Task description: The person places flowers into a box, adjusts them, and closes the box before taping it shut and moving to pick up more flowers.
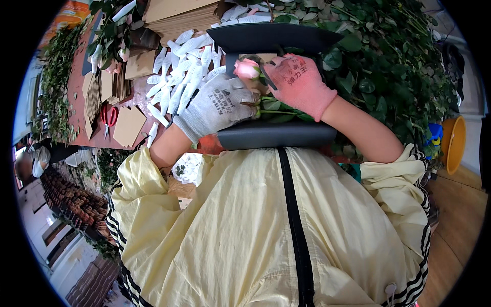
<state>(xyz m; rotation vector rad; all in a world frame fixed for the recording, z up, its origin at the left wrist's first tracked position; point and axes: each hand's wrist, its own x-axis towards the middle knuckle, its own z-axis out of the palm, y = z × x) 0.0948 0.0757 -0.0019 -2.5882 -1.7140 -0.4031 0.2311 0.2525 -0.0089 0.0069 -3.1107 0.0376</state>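
My left hand (221,105), in a grey work glove, curls its fingers around green rose stems over a black trough-shaped holder (276,135). A pale pink rose (247,69) lies just beyond its fingertips, its head toward the left. My right hand (298,82), in a pink glove with dark-coated fingertips, is closed beside the rose head; what lies between its fingers is hidden. Leaves and stems (279,106) stretch rightward beneath the right wrist, inside the holder. A piece of cardboard (260,58) shows behind the rose.
White foam net sleeves (192,66) are heaped left of the holder. Red-handled scissors (108,120) lie by a cardboard sheet (130,125). Stacked cardboard (181,18) stands at the back. Leafy rose stems (378,66) cover the right side, near a yellow basin (452,144).
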